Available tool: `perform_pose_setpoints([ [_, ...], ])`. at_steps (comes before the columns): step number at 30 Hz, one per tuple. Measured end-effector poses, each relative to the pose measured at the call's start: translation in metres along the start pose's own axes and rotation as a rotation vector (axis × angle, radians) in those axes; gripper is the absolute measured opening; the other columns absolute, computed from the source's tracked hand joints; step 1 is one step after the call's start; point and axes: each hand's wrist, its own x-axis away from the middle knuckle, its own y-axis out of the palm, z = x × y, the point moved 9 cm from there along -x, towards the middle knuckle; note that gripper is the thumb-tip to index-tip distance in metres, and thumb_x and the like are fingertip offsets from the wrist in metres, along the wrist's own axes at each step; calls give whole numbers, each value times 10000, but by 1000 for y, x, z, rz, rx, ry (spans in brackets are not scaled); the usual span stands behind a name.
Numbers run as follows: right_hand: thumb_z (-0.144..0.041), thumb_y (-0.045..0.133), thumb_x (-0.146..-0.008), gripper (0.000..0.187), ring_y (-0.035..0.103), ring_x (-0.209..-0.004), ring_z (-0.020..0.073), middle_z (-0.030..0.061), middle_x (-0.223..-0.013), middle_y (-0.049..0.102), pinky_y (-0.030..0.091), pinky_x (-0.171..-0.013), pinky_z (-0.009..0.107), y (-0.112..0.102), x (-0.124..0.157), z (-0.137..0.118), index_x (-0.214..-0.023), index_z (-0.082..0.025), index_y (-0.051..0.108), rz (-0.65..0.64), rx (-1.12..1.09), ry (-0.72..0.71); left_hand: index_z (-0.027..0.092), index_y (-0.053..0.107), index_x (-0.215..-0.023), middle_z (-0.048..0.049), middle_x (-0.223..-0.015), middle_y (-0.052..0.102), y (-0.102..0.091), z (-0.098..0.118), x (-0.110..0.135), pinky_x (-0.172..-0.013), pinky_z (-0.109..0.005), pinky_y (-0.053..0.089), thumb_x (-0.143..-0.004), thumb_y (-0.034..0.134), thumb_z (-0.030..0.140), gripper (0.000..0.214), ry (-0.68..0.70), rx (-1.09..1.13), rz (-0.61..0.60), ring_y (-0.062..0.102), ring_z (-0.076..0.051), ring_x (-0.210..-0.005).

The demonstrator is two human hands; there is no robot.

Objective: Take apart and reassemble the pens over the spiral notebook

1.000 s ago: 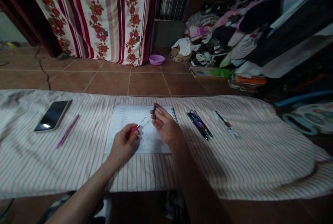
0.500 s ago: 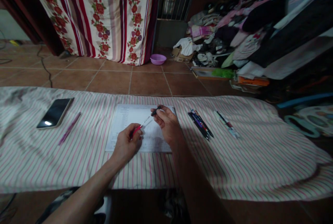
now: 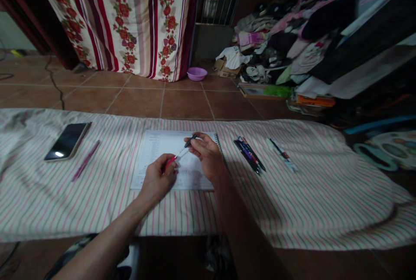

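Note:
My left hand point(image 3: 160, 174) is closed on the pink part point(image 3: 169, 162) of a pen, and a thin pale shaft point(image 3: 180, 151) runs up to the right from it. In a fingertip pinch, my right hand point(image 3: 208, 154) holds a short black pen piece point(image 3: 190, 141). The shaft's far end meets the black piece or lies right against it; I cannot tell whether it is inside. Both hands are over an open spiral notebook point(image 3: 152, 150) with writing or print on its page.
On the striped cloth point(image 3: 107, 202), a phone point(image 3: 67, 141) and a purple pen point(image 3: 86, 161) lie to the left. Several dark pens point(image 3: 249, 155) and a pale pen point(image 3: 282, 155) lie right of the notebook. A purple basin point(image 3: 196, 73) stands on the tiled floor beyond.
My right hand has brought the black piece slightly down and left, closing the gap to the pale shaft. My left hand has hardly moved.

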Motion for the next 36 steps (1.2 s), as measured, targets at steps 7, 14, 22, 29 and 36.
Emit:
perform_pose_setpoints([
  [7, -321, 694, -643, 318, 653, -766, 144, 43, -868, 716, 479, -668, 255, 7, 2, 3, -897, -198, 547, -59, 74, 11, 167, 566, -846, 7, -670, 596, 0, 4, -1, -568, -232, 436, -774, 528, 308, 162, 10, 28, 9, 548, -120, -588],
  [14, -300, 672, -662, 314, 656, -762, 157, 41, -854, 710, 490, -641, 265, 14, 7, 1, -940, -205, 560, -110, 171, -79, 167, 607, -887, 2, -688, 614, -5, -2, -5, -636, -256, 461, -774, 537, 311, 196, 43, -35, 25, 575, -132, -622],
  [22, -266, 671, -672, 249, 653, -814, 153, 27, -860, 705, 496, -740, 283, 17, 7, 7, -897, -218, 576, -169, 228, -149, 155, 657, -958, -56, -842, 679, -14, -6, -8, -694, -285, 482, -726, 595, 331, 297, 38, -10, 108, 602, -165, -713],
  [29, -266, 673, -665, 248, 647, -769, 149, 33, -853, 701, 499, -682, 270, 18, 7, 10, -882, -209, 570, -170, 246, -149, 168, 660, -926, -19, -747, 663, -17, -5, -9, -665, -256, 458, -744, 586, 353, 270, 39, -110, 92, 582, -152, -680],
  [36, -268, 662, -663, 209, 637, -750, 149, 26, -825, 686, 494, -676, 275, 21, 11, 6, -843, -208, 573, -179, 313, -136, 184, 679, -884, -23, -729, 667, -18, 6, -7, -617, -252, 434, -759, 570, 332, 222, 83, -247, 94, 565, -153, -648],
])
